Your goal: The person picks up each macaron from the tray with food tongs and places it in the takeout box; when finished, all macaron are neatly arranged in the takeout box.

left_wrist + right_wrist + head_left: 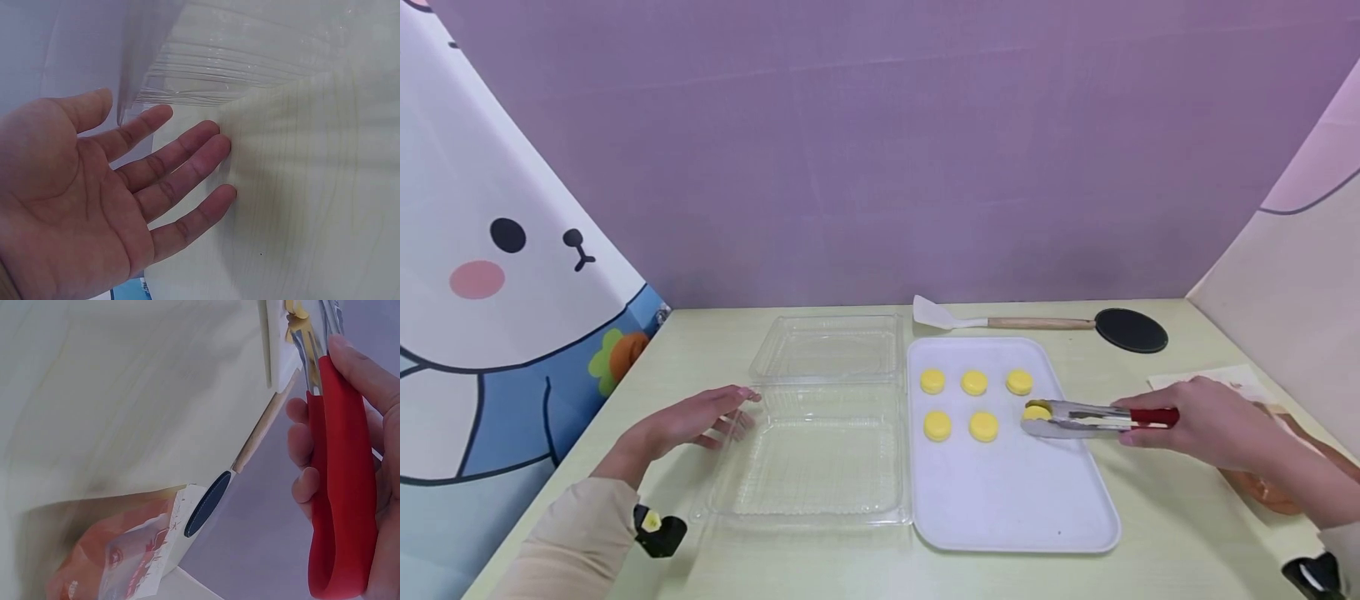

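In the head view my right hand (1217,425) grips red-handled metal tongs (1086,417), their tips on either side of a small yellow round cake (1037,412) on the white tray (1022,508). Several more yellow cakes (983,427) lie in two rows on that tray. The right wrist view shows the fingers curled round the red handle (344,475). Left of the tray lies a clear plastic container (820,467) with its lid (831,348) folded back. My left hand (696,421) is beside the container's left edge, fingers relaxed and holding nothing; whether it touches the edge I cannot tell.
Behind the tray lies a white spatula (934,314) with a wooden handle, its end by a black round disc (1131,331). An orange-brown plastic bag (1262,492) with a white top sits at the right, under my right forearm. A purple backdrop (925,167) rises behind the table.
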### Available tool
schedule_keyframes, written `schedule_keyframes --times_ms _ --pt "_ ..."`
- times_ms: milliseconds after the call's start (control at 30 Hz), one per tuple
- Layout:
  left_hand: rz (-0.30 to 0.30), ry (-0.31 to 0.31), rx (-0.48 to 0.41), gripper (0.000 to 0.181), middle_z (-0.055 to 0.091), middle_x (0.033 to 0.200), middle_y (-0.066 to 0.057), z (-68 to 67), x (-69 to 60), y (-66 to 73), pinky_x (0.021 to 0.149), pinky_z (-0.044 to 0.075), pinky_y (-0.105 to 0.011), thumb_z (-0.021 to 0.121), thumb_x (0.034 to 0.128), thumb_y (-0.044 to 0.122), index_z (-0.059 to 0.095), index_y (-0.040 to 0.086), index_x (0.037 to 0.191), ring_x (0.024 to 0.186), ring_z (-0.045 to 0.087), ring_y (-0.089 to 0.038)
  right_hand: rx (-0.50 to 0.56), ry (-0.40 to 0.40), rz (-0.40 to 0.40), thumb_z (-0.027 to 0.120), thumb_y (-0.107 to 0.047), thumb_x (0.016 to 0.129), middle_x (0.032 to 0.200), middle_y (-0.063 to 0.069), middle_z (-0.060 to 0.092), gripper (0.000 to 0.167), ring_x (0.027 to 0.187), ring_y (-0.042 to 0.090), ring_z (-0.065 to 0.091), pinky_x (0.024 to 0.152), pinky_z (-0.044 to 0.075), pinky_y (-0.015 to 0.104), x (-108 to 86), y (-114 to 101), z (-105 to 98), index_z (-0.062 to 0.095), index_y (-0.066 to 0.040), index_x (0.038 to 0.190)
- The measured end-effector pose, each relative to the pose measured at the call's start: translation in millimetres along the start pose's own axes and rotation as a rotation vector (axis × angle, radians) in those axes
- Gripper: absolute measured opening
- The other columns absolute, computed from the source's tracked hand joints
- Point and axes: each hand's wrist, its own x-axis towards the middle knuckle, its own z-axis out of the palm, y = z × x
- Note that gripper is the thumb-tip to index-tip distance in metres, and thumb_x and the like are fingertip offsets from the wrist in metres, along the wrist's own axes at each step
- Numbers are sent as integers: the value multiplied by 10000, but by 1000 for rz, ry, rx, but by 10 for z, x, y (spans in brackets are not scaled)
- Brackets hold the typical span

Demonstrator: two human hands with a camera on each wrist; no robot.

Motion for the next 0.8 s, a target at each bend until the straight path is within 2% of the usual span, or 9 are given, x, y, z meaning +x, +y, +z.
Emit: schedule_keyframes --times_ms 200,367,567,800 --pt "10 -4 -4 582 518 1390 -256 0 3 0 954 523 -534 340 1111 437 397 23 1515 1222 543 -424 -7 3 0 839 -516 776 696 -220 585 514 561 19 362 498 283 237 27 -25 -40 789 -187 1167" --pt "5 -7 -6 589 509 1398 -258 -3 5 6 959 518 -540 343 1108 445 399 22 1514 1231 535 -431 11 10 -20 855 -460 780 662 -226 575 503 536 14 344 497 287 233 73 -70 -104 786 -146 1167" --pt "2 -5 -7 587 509 1399 -255 -5 7 1 958 518 -539 348 1107 442 398 24 1517 1230 537 -430 23 34 -62 872 -397 780 693 -239 590 478 535 -5 361 495 308 230 143 -134 -172 786 -114 1156" --pt "9 -3 -8 577 504 1406 -263 -8 4 -18 959 517 -546 344 1111 431 397 21 1514 1242 528 -445 -5 75 -119 884 -361 771 631 -243 526 453 523 -18 362 494 315 230 213 -208 -262 792 -117 1141"
